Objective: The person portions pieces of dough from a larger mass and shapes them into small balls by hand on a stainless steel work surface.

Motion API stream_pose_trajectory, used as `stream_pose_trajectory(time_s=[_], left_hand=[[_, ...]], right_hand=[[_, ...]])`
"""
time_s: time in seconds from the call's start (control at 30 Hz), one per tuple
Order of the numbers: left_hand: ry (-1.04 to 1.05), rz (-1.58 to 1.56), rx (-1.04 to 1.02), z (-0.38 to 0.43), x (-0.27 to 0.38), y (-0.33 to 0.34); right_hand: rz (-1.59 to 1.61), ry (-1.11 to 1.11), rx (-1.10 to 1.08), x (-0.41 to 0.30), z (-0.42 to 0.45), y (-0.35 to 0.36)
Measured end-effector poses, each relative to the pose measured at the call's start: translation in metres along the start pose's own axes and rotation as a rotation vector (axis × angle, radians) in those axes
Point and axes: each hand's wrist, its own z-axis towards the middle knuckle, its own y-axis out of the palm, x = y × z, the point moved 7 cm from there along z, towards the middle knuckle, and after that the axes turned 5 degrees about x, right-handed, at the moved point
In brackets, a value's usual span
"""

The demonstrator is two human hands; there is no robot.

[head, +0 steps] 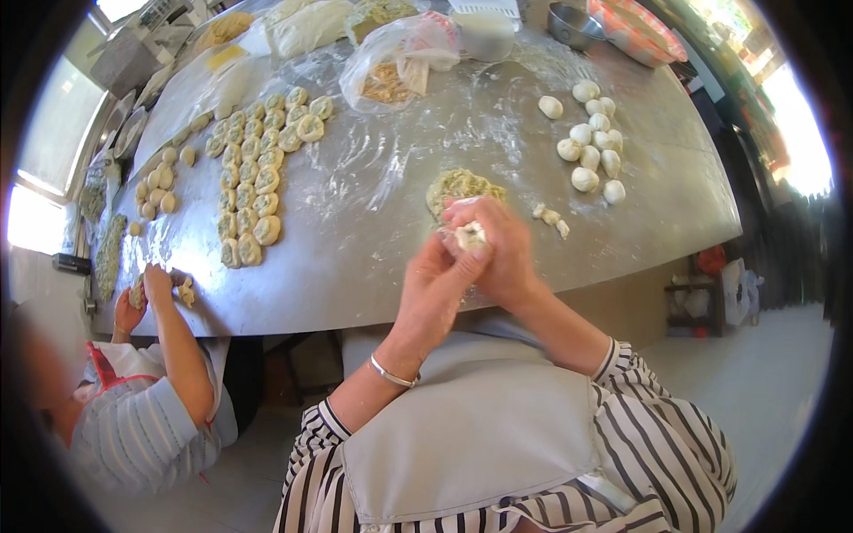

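Both of my hands are cupped around one piece of dough [470, 236] with an open, gathered top. My left hand [436, 266] supports it from the near left, its thumb along the dough's edge. Wrapped around the far right side is my right hand [503, 246], slightly blurred. Just beyond them a mound of greenish chopped filling [463, 186] lies on the metal tabletop [360, 266], partly hidden by my fingers. Small dough scraps [551, 218] rest to the right of my hands. Farther right sits a cluster of smooth white dough balls [590, 157].
Left of centre stand rows of filled dough pieces [248, 194], with plain dough balls [156, 188] beyond. A co-worker [146, 400] handles dough at the left edge. At the back are a plastic bag of crumbly filling [390, 80], a metal bowl [573, 30] and a bag-lined basin [636, 33].
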Motion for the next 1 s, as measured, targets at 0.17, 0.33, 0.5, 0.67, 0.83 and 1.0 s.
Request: stream_pose_trajectory(time_s=[0.17,0.33,0.5,0.67,0.83,1.0], left_hand=[[-0.001,-0.161,0.089,0.010,-0.001,-0.021],[-0.051,-0.082,0.114,0.009,-0.002,-0.040],[-0.037,0.056,0.095,0.011,-0.008,-0.035],[-0.006,0.127,0.047,0.014,-0.017,-0.034],[-0.022,0.123,-0.009,0.016,-0.018,-0.027],[-0.016,0.070,0.003,0.011,-0.014,-0.026]], right_hand=[[-0.144,-0.153,-0.039,-0.030,0.009,-0.017],[-0.314,0.231,0.013,0.044,0.001,-0.096],[-0.751,0.130,-0.017,0.082,-0.007,-0.109],[-0.590,0.034,0.171,0.066,-0.005,-0.102],[-0.104,0.018,0.107,0.017,-0.006,-0.070],[-0.113,-0.077,-0.020,-0.011,-0.009,-0.040]])
